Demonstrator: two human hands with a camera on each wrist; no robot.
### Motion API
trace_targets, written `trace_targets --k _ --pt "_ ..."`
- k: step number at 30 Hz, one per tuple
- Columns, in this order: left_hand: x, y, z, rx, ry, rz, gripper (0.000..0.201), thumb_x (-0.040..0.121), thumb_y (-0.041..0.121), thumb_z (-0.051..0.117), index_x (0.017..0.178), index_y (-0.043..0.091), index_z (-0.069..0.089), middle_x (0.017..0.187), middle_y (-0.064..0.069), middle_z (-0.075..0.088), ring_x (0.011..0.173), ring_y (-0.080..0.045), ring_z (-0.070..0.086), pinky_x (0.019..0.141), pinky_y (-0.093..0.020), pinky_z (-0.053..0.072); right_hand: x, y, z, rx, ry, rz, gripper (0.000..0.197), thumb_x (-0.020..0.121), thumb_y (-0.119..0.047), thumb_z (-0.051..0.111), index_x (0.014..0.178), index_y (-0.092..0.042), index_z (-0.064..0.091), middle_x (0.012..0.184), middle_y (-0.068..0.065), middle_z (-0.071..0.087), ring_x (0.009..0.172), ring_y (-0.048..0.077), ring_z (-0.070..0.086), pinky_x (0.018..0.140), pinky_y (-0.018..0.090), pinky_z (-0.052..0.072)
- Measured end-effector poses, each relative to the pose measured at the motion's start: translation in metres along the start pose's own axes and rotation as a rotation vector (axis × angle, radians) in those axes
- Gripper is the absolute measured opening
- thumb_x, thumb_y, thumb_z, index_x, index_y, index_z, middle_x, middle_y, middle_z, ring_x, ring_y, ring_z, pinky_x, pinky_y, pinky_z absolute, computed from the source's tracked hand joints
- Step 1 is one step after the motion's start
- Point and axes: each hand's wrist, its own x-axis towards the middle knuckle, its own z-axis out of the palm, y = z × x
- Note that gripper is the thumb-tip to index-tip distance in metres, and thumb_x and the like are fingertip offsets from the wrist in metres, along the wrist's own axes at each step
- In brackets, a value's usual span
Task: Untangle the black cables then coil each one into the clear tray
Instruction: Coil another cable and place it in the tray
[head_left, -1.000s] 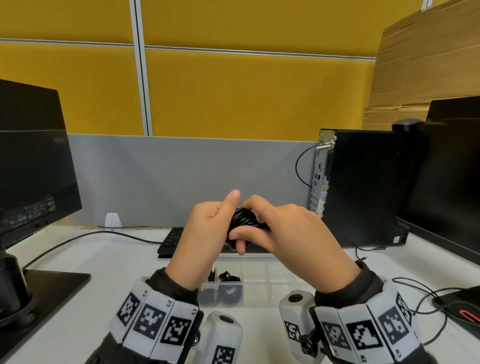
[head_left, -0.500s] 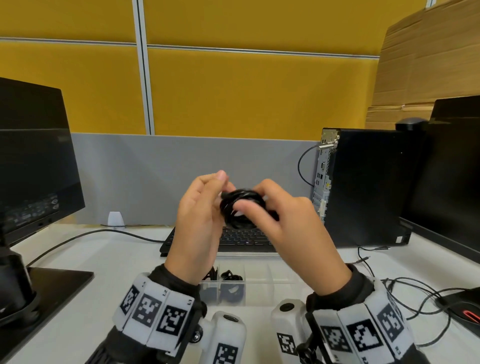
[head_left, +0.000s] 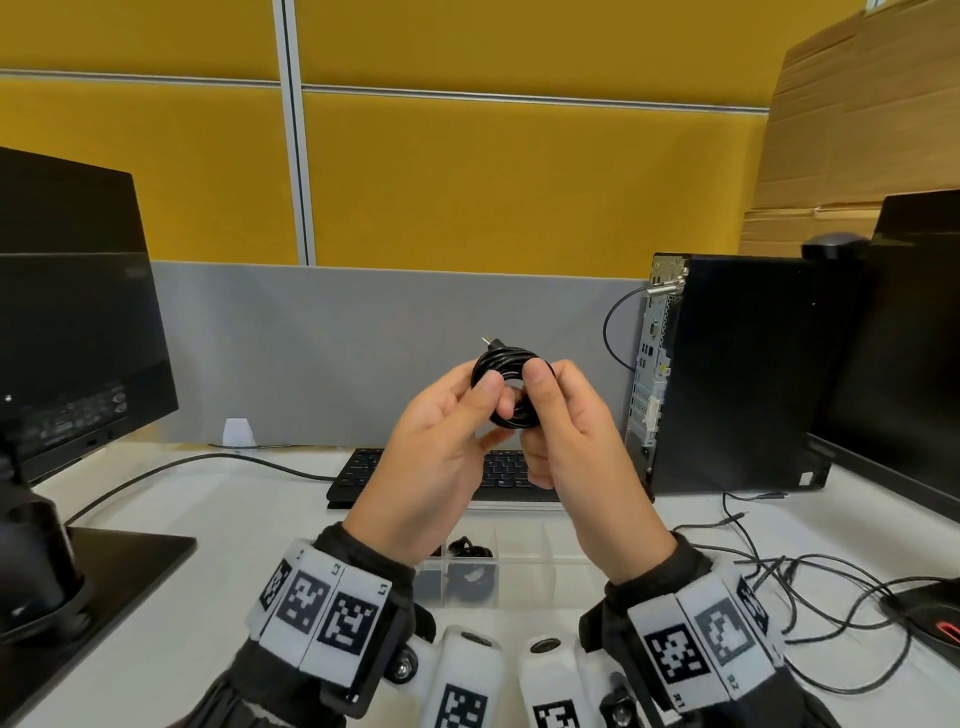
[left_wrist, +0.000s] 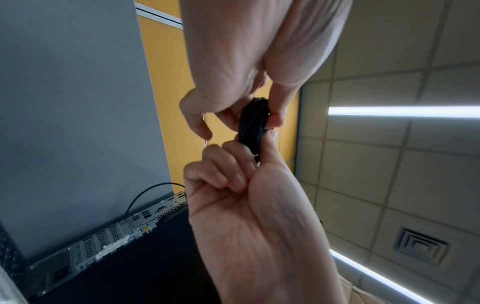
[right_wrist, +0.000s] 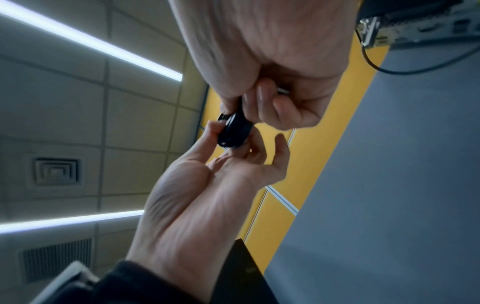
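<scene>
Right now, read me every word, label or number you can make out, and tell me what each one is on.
"L2": left wrist band, above a square marker.
"L1": same band, above the neighbouring marker.
"R1": right wrist band, below a marker.
"R2": same band, below the next marker.
Too small or blurred: monitor back labels, keyboard keys, computer tower sticker.

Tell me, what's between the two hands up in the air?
A coiled black cable. The left hand and right hand each pinch one side of it, seen best in the head view.
</scene>
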Motion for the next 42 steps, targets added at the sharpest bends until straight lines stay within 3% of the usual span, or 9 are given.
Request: trace_targets --k 3,7,12,17,20,29,36,39,42 --pt "0.002 0.004 -0.003 0.007 0.068 0.013 0.033 0.091 0.027 0.045 0.109 0.001 0.056 0.07 0.004 0.046 0.088 -0.017 0.049 0.086 -0.027 0.047 -0.001 -0.001 -0.002 -0.183 -0.045 -0.041 0.034 0.088 -0.046 0.04 0.089 -0.013 0.047 0.044 -0.01 0.035 0.039 0.004 0.029 0.041 0.018 0.026" --pt "0.001 0.012 -0.009 0.495 0.165 0.154 0.016 0.098 0.02 0.042 0.102 0.013 0.057 0.074 0.012 0.053 0.072 0.004 0.051 0.071 -0.011 0.042 -0.006 -0.008 -0.007 -0.762 -0.089 -0.14 0.025 0.094 -0.046 0.034 0.098 -0.022 0.041 0.045 -0.006 0.035 0.041 0.01 0.035 0.044 0.023 0.027" --pt "-0.002 0.017 -0.014 0.775 0.135 0.152 0.019 0.098 0.026 0.039 0.098 0.017 0.056 0.072 0.012 0.052 0.067 0.001 0.049 0.063 -0.014 0.039 -0.006 -0.02 -0.02 -1.439 0.104 -0.561 0.021 0.096 -0.034 0.038 0.087 -0.021 0.052 0.073 -0.005 0.042 0.072 0.02 0.04 0.058 0.032 0.027" --pt "-0.002 0.023 -0.009 0.52 0.089 0.084 0.023 0.097 0.029 0.042 0.09 0.013 0.056 0.065 0.012 0.046 0.068 -0.007 0.043 0.07 -0.023 0.037 -0.002 -0.017 -0.027 -1.264 0.194 -0.698 0.017 0.092 -0.025 0.049 0.095 -0.013 0.061 0.087 0.006 0.047 0.078 0.02 0.042 0.054 0.04 0.042" --pt "-0.004 0.027 -0.003 0.324 0.079 0.044 0.024 0.091 0.036 0.045 0.079 0.017 0.054 0.062 0.012 0.044 0.066 -0.008 0.04 0.069 -0.027 0.034 0.001 -0.01 -0.019 -0.95 0.202 -0.663 0.021 0.096 -0.023 0.045 0.098 -0.011 0.061 0.085 0.004 0.048 0.071 0.012 0.049 0.06 0.026 0.046" --pt "-0.004 0.022 0.004 0.144 0.115 0.0 0.031 0.088 0.037 0.047 0.062 0.028 0.062 0.073 -0.004 0.046 0.082 -0.024 0.047 0.082 -0.038 0.041 0.001 -0.012 -0.01 -0.214 0.114 -0.275 0.013 0.095 -0.01 0.049 0.096 -0.006 0.061 0.083 0.009 0.066 0.075 0.017 0.065 0.068 0.022 0.055" --pt "-0.007 0.024 0.003 0.065 -0.081 -0.039 0.012 0.087 0.02 0.051 0.086 0.013 0.06 0.074 0.0 0.055 0.076 -0.008 0.054 0.073 -0.021 0.048 0.002 -0.015 -0.019 -0.481 0.164 -0.407 0.011 0.097 -0.02 0.046 0.092 -0.017 0.056 0.086 -0.003 0.063 0.081 0.008 0.059 0.069 0.026 0.05" --pt "-0.006 0.024 0.001 0.089 -0.033 -0.012 0.025 0.082 0.017 0.053 0.104 0.007 0.06 0.077 0.0 0.059 0.077 -0.007 0.056 0.074 -0.02 0.048 0.0 -0.021 -0.022 -0.673 0.177 -0.55 0.01 0.096 -0.017 0.045 0.091 -0.014 0.052 0.082 0.0 0.06 0.076 0.008 0.055 0.065 0.02 0.044" --pt "-0.005 0.027 0.001 0.231 0.064 0.034 0.017 0.089 0.013 0.054 0.104 0.012 0.061 0.075 0.01 0.062 0.076 -0.002 0.055 0.076 -0.015 0.045 -0.004 -0.026 -0.027 -0.88 0.09 -0.658 0.012 0.095 -0.01 0.044 0.1 -0.01 0.055 0.076 -0.002 0.053 0.066 0.012 0.051 0.059 0.032 0.044"
